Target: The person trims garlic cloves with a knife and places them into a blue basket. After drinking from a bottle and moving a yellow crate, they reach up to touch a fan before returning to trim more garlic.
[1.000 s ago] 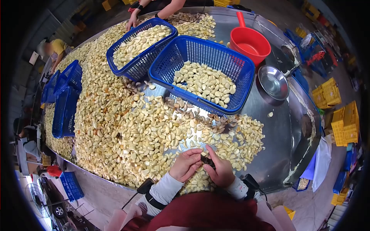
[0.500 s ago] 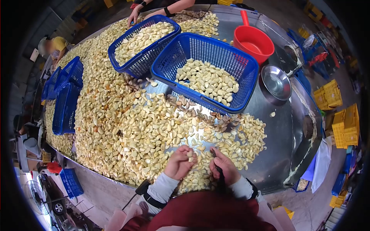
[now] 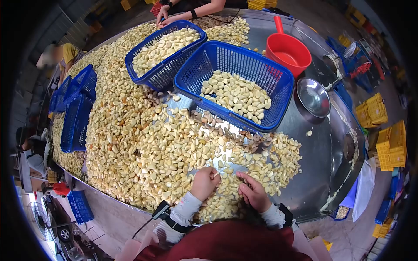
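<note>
Pale, bean-like pieces (image 3: 130,143) lie in a thick layer over the metal table. Low in the view, my left hand (image 3: 205,182) is closed in a pinch, a small pale piece showing at its fingertips. My right hand (image 3: 254,191) is beside it on the right, fingers curled, with a thin dark tool partly hidden in them. Beyond my hands stands a blue basket (image 3: 278,106) partly filled with the same pieces. A fuller blue basket (image 3: 150,78) is to its left.
A red scoop (image 3: 289,50) and a metal bowl (image 3: 313,98) stand at the right. Empty blue baskets (image 3: 76,124) lie at the left. Another person's hands (image 3: 170,17) work at the far edge. Yellow crates (image 3: 391,145) are stacked on the floor.
My left hand has turned, its fingers now curled further inward. My right hand has tilted, and the dark tool shows less. The other person's hands have moved closer together.
</note>
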A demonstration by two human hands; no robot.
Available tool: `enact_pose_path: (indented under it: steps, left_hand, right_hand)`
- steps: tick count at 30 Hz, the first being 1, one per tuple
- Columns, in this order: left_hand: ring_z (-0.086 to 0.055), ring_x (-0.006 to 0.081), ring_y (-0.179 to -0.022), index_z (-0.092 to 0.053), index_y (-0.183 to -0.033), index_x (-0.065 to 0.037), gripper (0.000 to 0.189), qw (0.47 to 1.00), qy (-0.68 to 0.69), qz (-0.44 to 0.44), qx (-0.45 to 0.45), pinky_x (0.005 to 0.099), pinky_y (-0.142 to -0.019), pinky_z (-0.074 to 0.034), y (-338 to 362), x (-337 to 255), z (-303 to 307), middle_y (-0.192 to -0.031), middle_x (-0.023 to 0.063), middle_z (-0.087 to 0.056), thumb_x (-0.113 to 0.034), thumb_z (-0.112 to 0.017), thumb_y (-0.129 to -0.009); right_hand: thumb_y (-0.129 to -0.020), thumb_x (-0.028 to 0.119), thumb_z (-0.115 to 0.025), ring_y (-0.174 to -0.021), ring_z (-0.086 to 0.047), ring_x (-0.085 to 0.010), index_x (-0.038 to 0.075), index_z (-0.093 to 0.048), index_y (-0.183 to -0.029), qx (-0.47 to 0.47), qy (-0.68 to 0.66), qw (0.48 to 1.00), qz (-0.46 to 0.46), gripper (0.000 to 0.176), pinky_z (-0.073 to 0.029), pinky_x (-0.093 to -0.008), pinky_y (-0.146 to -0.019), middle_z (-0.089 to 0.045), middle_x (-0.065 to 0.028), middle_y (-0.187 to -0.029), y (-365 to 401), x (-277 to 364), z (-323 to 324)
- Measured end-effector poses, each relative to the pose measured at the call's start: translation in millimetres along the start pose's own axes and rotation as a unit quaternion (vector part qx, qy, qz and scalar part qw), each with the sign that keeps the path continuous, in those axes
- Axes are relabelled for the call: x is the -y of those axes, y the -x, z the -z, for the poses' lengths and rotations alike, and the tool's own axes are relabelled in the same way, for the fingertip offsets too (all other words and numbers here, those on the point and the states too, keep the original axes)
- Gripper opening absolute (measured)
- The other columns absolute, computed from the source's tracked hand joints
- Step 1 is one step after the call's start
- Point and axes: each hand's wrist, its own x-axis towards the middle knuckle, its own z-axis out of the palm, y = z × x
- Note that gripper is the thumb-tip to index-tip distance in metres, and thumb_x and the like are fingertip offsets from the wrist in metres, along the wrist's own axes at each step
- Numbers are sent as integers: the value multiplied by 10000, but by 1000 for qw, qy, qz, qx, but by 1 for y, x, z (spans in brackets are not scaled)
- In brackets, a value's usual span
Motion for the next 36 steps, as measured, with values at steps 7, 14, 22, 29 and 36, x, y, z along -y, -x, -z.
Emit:
enact_pose_path:
  steps: [7,14,22,29,36]
  left_hand:
    - [-602,156,-782,-528,-1117,-6,199,643,705,200,222,304,-725,-539,8,-20,6,-960,96,-618,-39,-474,-929]
    - [-498,132,-663,-501,-1150,-14,237,492,785,231,296,308,-680,-464,15,-27,7,-829,51,-565,-95,-491,-928]
    - [-462,101,-604,-541,-965,-25,93,557,730,236,319,210,-569,-382,17,-43,10,-718,26,-508,-106,-510,-933]
    - [-530,212,-787,-523,-1061,11,179,905,133,-345,-210,336,-662,-429,-97,-134,72,-978,121,-547,-103,-520,-923]
    - [-583,321,-713,-620,-905,-31,154,943,-239,-210,-92,392,-646,-494,-52,-66,30,-798,138,-548,-64,-656,-759]
  right_hand:
    - [-902,135,-566,-856,-664,-310,0,-342,-1403,-16,298,929,220,564,-503,-368,-732,-651,-170,-1014,10,22,-23]
    - [-878,203,-589,-797,-652,-315,32,-386,-1385,-49,439,841,313,572,-506,-370,-644,-647,-155,-1010,6,31,-21]
    - [-897,151,-544,-707,-628,-251,60,-354,-1415,-40,269,952,141,559,-494,-333,-609,-639,-122,-914,5,11,1]
    - [-919,177,-538,-1005,-615,-315,38,-288,-1437,-50,303,936,173,592,-453,-330,-864,-613,-222,-1141,0,-16,19]
    - [-904,220,-572,-698,-629,-266,42,-351,-1411,-122,258,956,68,582,-478,-342,-676,-650,-189,-810,18,-14,25]
